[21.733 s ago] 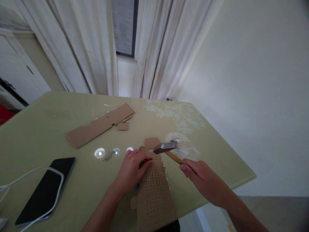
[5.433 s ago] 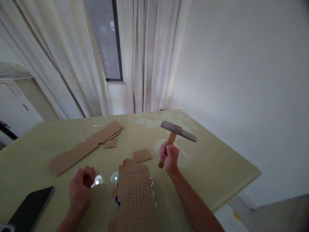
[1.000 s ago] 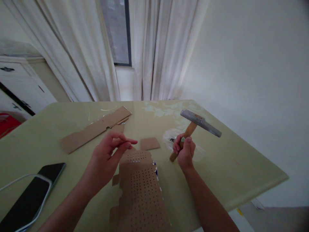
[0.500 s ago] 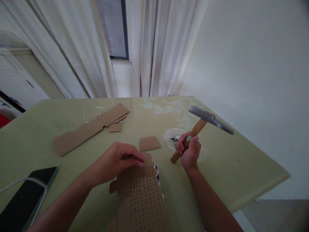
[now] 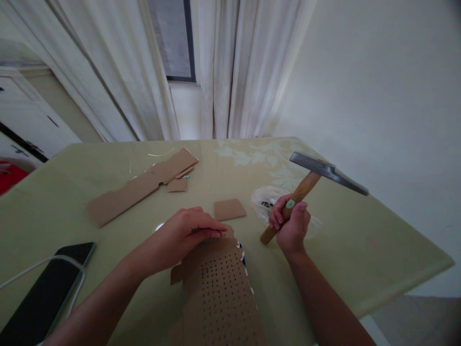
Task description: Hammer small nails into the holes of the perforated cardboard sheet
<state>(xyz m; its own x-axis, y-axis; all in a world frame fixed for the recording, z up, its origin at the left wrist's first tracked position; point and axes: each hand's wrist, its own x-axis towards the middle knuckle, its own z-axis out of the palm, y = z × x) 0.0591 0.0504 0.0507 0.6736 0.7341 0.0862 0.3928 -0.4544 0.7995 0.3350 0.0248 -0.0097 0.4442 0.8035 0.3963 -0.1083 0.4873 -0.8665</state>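
Wooden-handled hammer (image 5: 317, 175) raised over perforated cardboard (image 5: 221, 288).

We saw a pale green table (image 5: 360, 250) with a faint white floral print, brown cardboard (image 5: 223, 298) dotted with rows of small dark holes, plain brown cardboard strips (image 5: 140, 185), a hammer (image 5: 309, 185) with grey head and tan wooden handle, a black phone (image 5: 46, 288), and off-white curtains (image 5: 237, 67).

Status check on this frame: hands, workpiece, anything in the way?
Right hand grips hammer, raised off table. Left hand pressed on far end of perforated cardboard. Small cardboard square lies just beyond; nothing between hammer and cardboard.
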